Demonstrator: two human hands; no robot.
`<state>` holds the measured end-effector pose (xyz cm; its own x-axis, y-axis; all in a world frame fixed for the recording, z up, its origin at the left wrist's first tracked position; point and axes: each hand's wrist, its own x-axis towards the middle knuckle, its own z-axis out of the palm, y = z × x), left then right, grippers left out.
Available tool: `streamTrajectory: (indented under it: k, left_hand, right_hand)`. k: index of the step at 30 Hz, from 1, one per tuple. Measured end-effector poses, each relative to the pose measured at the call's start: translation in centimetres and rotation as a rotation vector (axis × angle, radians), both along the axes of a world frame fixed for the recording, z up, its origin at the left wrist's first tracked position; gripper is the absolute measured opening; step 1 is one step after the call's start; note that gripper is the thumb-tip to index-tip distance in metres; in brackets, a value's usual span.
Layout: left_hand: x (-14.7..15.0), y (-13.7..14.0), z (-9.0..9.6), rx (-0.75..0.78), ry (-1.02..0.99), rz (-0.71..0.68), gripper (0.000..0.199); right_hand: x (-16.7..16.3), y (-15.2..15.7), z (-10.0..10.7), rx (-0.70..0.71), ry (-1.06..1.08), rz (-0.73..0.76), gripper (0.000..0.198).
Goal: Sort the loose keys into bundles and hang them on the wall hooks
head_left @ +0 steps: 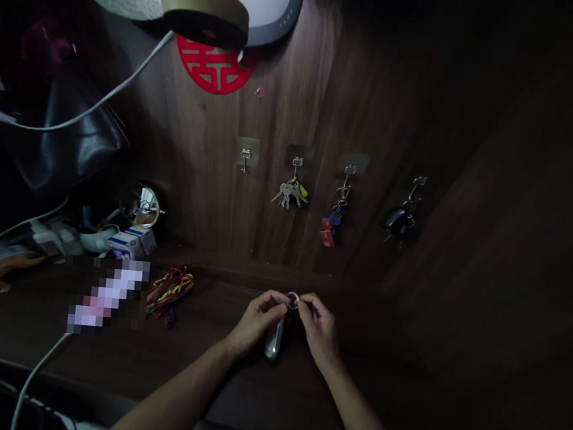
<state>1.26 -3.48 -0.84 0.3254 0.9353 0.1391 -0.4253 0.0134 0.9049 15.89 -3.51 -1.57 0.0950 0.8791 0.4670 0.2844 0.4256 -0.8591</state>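
Low in the middle of the head view, my left hand [256, 319] and my right hand [320, 333] meet over the dark wooden surface. Between their fingertips is a round metal key ring [293, 296], pinched from both sides. A shiny, rounded silvery piece [273, 341] hangs below the ring beside my left hand; its kind is too dark to make out. Above on the wall are a bare metal hook [245, 160], a bunch of keys [291, 194], a clip with red and blue tags [333, 226], and a dark key fob [397, 216] with keys.
Another person's hand [0, 273] rests at the far left. Nearby are a small round mirror [147, 207], small boxes [131, 244], a bundle of coloured cords [172, 289] and a blurred-out item on a white cable [41, 362]. A lamp [207, 10] stands at the top.
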Motion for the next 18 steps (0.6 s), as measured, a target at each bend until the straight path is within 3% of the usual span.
streamTrajectory:
  k: [7,13,18]
  left_hand:
    - [-0.16,0.0,0.17,0.097,0.127,0.169,0.023]
    - [0.14,-0.07,-0.19,0.15,0.174,0.175,0.022]
    - [-0.03,0.28,-0.6,0.111,0.159,0.175,0.024]
  right_hand:
    - [0.1,-0.13,-0.02,-0.029,0.039,-0.067,0.027]
    - [-0.18,-0.28,-0.01,0.02,-0.097,-0.07,0.025]
    - [-0.28,-0.51,0.34,0.008,-0.056,-0.025,0.029]
